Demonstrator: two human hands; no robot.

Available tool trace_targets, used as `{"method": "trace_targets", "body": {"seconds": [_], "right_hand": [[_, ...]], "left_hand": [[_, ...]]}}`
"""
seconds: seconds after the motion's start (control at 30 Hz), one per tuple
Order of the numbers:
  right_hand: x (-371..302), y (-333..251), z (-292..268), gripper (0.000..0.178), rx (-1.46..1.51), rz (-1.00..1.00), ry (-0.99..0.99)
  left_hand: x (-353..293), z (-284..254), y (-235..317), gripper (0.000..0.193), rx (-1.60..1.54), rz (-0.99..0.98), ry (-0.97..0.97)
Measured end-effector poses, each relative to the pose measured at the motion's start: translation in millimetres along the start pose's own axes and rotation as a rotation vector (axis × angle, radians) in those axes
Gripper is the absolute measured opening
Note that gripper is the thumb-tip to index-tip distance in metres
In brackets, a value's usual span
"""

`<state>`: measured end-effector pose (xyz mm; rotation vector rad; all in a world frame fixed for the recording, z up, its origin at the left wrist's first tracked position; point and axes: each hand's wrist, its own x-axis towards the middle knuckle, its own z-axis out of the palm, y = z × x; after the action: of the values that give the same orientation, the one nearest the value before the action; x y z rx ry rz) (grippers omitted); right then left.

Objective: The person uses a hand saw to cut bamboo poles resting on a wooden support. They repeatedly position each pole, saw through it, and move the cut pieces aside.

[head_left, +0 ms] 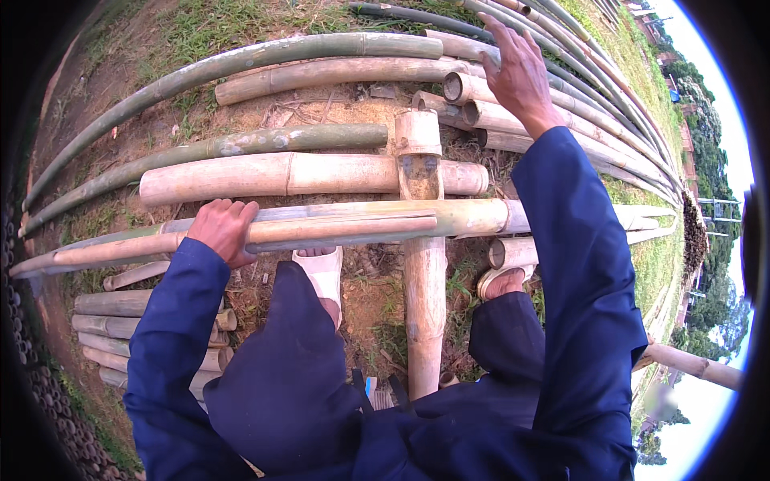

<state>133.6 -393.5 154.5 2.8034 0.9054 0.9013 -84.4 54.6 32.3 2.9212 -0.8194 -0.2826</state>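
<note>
My left hand (223,232) is closed around a long bamboo pole that runs across in front of me. Its near side carries a split bamboo strip (345,229), whose cut end lies right of the hand; the fingers hide part of both. The pole's pale right section (469,215) rests across a thick bamboo post (425,313) that extends toward me between my legs. Up at the far right, my right hand (520,76) has its fingers spread above several stacked bamboo poles (577,100). Whether its fingertips touch one cannot be made out.
Beyond the held pole lies a short thick bamboo piece (329,174), with greenish poles (265,53) farther off. Cut bamboo lengths (112,303) are piled at the left. My sandalled feet (322,276) straddle the post. Another bamboo pole (694,365) juts out at the right.
</note>
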Motion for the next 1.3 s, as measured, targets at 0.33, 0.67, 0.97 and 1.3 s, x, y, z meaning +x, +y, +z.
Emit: {"method": "trace_targets", "body": {"seconds": [0.33, 0.67, 0.97, 1.3], "right_hand": [[-375, -27, -298, 0.037, 0.146, 1.034, -0.231], [-678, -409, -267, 0.036, 0.437, 1.890, -0.659], [-640, -444, -208, 0.033, 0.476, 2.058, -0.575], [-642, -436, -190, 0.029, 0.330, 2.124, -0.131]], "left_hand": [[13, -6, -9, 0.075, 0.023, -0.100, -0.150], [85, 50, -103, 0.092, 0.164, -0.247, -0.270], [80, 67, -171, 0.089, 0.160, -0.316, -0.279], [113, 84, -127, 0.086, 0.116, -0.156, -0.343]]}}
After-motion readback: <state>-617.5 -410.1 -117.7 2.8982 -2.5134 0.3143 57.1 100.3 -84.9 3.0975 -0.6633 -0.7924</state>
